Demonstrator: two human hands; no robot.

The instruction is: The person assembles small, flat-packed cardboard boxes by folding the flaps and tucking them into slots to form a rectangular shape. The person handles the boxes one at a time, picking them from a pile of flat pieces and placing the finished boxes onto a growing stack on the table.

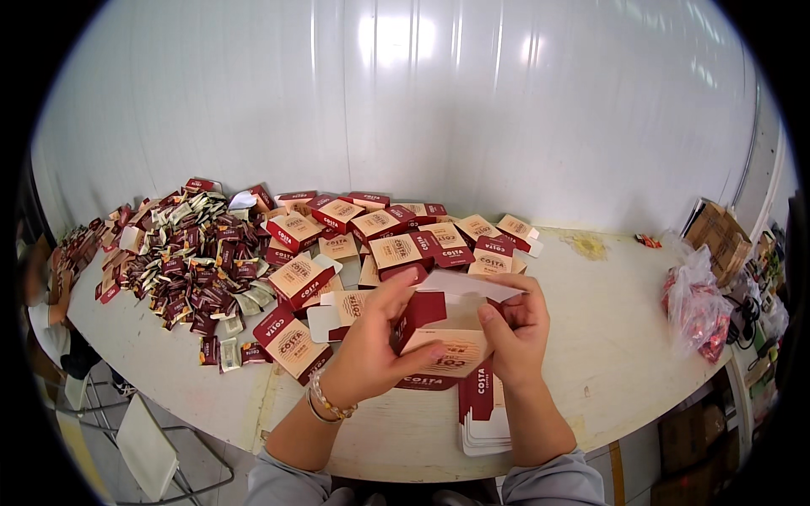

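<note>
Between my two hands is a small red and cream carton (456,347), its top flaps raised and its white inside showing. My left hand (375,341), with bracelets at the wrist, grips the carton's left side, thumb across its front panel. On the right side my right hand (516,327) holds it, thumb near the open mouth and fingers behind the white flap. Below them lies a stack of flat, unfolded cartons (483,413), partly hidden by my right forearm. Beyond my hands several formed cartons (402,251) of the same kind lie jumbled.
A heap of small red and pale sachets (202,261) covers the table's left part. On the right stands a clear plastic bag (696,299) of red packets beside a brown cardboard box (717,240). A white wall (253,101) rises behind. Another person's arm (61,308) shows far left, near a folding chair (148,447).
</note>
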